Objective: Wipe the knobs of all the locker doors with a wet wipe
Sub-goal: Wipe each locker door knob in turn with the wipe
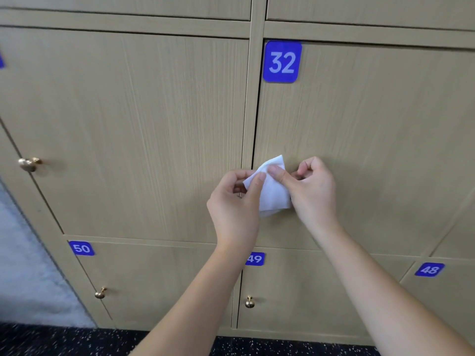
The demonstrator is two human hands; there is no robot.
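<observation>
Your left hand point(235, 199) and right hand point(312, 187) both pinch a crumpled white wet wipe point(270, 186) between thumb and fingers, at the left edge of door 32 point(359, 140), a pale wood-grain panel, with round brass knobs point(28, 164) on neighbouring closed lockers.

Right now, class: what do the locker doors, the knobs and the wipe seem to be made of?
Locker doors: probably wood-look laminate, matt beige with fine printed-looking grain lines.
Knobs: seemingly polished brass-coloured metal, with bright glints.
Wipe: soft white non-woven cloth or paper, creasing where both hands pinch it; wetness cannot be told.
</observation>
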